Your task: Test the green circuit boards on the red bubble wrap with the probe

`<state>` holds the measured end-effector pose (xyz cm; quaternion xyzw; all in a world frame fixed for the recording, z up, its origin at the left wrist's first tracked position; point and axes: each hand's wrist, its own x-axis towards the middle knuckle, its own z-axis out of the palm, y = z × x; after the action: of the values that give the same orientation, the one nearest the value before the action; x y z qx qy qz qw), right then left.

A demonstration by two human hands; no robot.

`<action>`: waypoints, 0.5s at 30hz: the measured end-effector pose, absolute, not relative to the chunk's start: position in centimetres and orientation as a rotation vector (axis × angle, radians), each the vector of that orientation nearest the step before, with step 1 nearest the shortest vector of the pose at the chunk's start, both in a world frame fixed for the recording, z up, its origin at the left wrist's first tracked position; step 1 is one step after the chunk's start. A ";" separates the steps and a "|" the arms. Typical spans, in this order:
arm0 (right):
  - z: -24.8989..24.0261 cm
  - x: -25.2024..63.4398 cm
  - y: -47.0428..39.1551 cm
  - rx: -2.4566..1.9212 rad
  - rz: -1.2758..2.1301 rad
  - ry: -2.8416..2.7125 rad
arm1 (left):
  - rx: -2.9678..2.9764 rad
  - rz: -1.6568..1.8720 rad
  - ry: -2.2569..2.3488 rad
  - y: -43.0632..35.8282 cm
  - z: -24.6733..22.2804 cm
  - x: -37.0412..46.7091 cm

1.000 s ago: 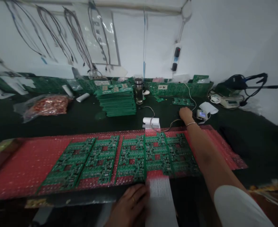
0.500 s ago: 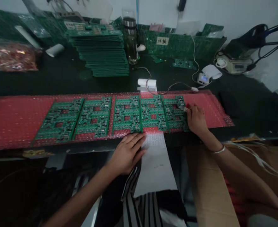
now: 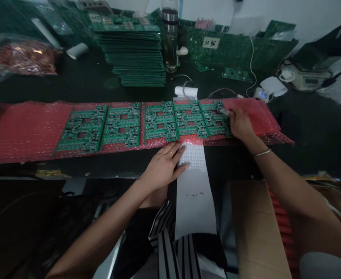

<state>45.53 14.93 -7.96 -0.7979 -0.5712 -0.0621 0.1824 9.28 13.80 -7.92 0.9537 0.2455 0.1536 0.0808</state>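
Note:
A row of several green circuit boards (image 3: 159, 122) lies on pink bubble wrap (image 3: 33, 128). My right hand (image 3: 241, 124) is at the rightmost board (image 3: 216, 118), fingers closed around a small pale, thin-tipped tool (image 3: 225, 111) whose tip points left over the board; its exact kind is unclear. Below the middle boards, my left hand (image 3: 164, 164) rests with fingers stretched out at the wrap's front edge. Its fingertips touch the left side of a white label strip (image 3: 196, 203), which runs under the wrap and hangs over the table edge. Small printed labels cover its upper part.
Behind the boards stand a tall stack of green boards (image 3: 138, 58) and a glass bottle (image 3: 170, 42). A bag of copper-coloured parts (image 3: 28, 58) lies at the back left. Cables and a small display device (image 3: 261, 94) are at the right. A cardboard box (image 3: 257, 228) stands below the table edge.
The camera view has shifted, so the table appears higher up. My right hand stays at the rightmost board with the tool, and my left hand stays by the label strip.

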 end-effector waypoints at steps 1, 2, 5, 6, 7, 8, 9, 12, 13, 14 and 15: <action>-7.6 45.6 15.1 -2.251 -0.156 -1.593 | 2.848 0.460 0.733 13.9 -8.0 9.3; -7.2 45.6 15.1 -2.245 -0.139 -1.555 | 2.847 0.458 0.733 14.0 -8.0 9.4; -5.3 44.3 13.7 -2.156 -0.174 -1.353 | 2.855 0.451 0.738 14.0 -8.0 9.4; -4.6 43.4 12.8 -2.100 -0.191 -1.298 | 2.857 0.446 0.740 14.0 -7.9 9.4; -4.0 42.2 11.7 -2.031 -0.187 -1.277 | 2.859 0.438 0.743 13.9 -7.8 9.4; -3.6 40.7 10.6 -1.963 -0.119 -1.301 | 2.860 0.428 0.749 13.9 -7.7 9.5; -3.2 39.1 9.4 -1.906 0.005 -1.352 | 2.861 0.418 0.757 13.8 -7.6 9.6; -3.2 34.3 6.7 -1.801 0.354 -1.509 | 2.853 0.410 0.793 13.3 -7.2 10.1; -3.5 32.9 6.2 -1.788 0.391 -1.545 | 2.846 0.417 0.799 13.2 -7.2 10.3; -3.9 31.8 5.9 -1.781 0.389 -1.576 | 2.839 0.426 0.799 13.0 -7.2 10.4; -4.3 30.9 5.7 -1.773 0.357 -1.603 | 2.833 0.432 0.794 12.9 -7.3 10.5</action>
<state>30.87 5.75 -4.30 -0.6861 -0.6200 0.1383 0.3545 10.52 12.93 -7.28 0.9493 0.2662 0.1448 0.0839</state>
